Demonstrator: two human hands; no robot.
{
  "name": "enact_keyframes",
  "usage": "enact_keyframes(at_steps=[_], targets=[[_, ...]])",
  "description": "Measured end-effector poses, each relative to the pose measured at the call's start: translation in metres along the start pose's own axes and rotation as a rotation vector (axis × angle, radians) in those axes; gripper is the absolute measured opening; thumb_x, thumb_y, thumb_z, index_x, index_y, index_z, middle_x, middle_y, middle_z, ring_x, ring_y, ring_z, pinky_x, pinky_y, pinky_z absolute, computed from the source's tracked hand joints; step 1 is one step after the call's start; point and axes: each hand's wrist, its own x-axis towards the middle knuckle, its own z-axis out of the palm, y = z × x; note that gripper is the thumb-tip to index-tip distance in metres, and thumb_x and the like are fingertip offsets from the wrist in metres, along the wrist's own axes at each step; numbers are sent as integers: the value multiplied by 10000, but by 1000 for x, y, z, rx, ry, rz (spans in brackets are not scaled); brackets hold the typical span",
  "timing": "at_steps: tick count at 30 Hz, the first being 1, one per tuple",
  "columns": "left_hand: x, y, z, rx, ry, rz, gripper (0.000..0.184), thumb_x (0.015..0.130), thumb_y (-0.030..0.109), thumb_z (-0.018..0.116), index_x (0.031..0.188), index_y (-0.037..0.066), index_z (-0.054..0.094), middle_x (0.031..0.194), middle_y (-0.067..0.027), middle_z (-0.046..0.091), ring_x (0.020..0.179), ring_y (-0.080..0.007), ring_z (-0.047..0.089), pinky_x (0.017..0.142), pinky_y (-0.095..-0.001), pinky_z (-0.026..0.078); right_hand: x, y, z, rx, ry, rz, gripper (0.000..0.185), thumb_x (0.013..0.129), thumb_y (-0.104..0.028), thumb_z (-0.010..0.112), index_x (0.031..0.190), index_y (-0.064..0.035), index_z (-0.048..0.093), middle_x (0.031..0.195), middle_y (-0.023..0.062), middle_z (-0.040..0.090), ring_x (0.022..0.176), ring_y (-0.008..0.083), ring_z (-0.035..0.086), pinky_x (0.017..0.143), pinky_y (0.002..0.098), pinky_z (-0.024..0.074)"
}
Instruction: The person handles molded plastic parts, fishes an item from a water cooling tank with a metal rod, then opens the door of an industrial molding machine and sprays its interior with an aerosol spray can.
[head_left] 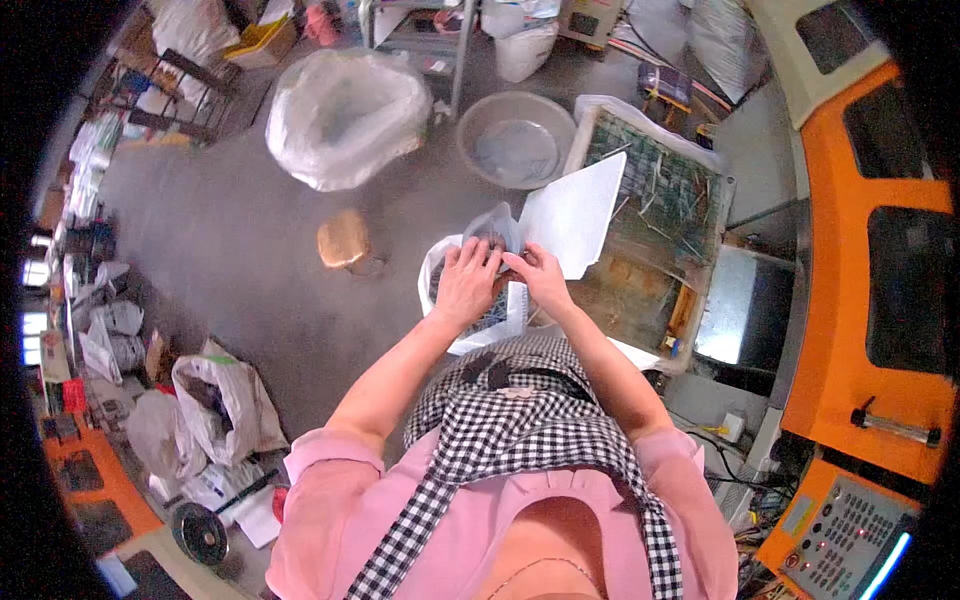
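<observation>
My left hand (468, 282) and my right hand (541, 277) meet in front of my apron, over a white-rimmed container (431, 270). The left fingers bend together against a bluish translucent plastic sheet or bag (490, 222). My right thumb and fingers are closed beside the left fingertips. A small dark thing shows between the hands, too blurred and covered to name. Thin dark pieces (492, 313) lie in the container below my wrists. Just past the right hand, a white flat board or lid (572, 215) stands tilted.
Right of me are a worn tray (640, 270) with thin scraps and an orange machine (850, 390) with a control panel (840, 535). Ahead stand a grey basin (568, 128) and a large white bag (300, 150). A stool (343, 238) and sacks (255, 405) stand left.
</observation>
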Motion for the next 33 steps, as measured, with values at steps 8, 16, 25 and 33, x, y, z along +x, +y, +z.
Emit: enact_keyframes(at_steps=[8,16,25,33], targets=[[-62,-66,11,43,-149,-102,332,726,313,644,915,45,594,923,-93,589,1001,-249,489,868,-406,341,28,54,71,-279,-64,-19,460,816,-253,680,1100,80,539,887,86,640,727,116,595,604,242,490],[-95,-74,6,-3,-83,-112,375,743,268,650,1060,79,582,1172,-129,515,1083,-286,465,891,-437,351,26,67,83,-114,-40,187,499,828,-293,675,1133,73,526,888,74,640,733,115,600,604,232,507],[-105,-93,-13,-522,205,-569,608,756,225,721,1267,49,444,1231,-185,466,1069,-300,501,900,-425,414,12,33,92,-63,-86,262,622,863,-240,631,1275,128,347,1126,177,534,956,206,594,788,291,535],[-79,-91,-55,-1505,18,-862,569,827,171,659,1321,59,400,991,-70,605,808,-120,563,671,-259,472,-2,-4,100,41,-154,192,553,859,-239,633,1268,35,383,1083,138,550,949,231,595,737,345,568]])
